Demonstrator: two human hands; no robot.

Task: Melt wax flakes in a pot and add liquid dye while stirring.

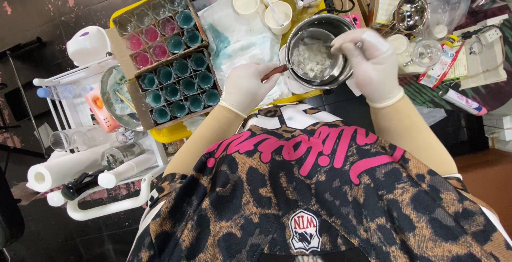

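My left hand [246, 86], in a white glove, grips the brown handle [274, 71] of a small steel pan [319, 50]. Inside the pan lies a pale, whitish, flaky mass [312, 58]. My right hand [372, 62], also gloved, is closed over the pan's right rim on a thin stirring tool whose tip reaches into the mass; the tool is mostly hidden by the fingers. The pan sits over a yellow tray [176, 133] covered by a stained white cloth [234, 38].
Cardboard trays hold several small glasses filled teal [181, 89] and pink [151, 43]. White cups [246, 0] stand at the back. A steel bowl [410, 12] and clutter lie right. A white cart [80, 134] with a paper roll [50, 172] stands left.
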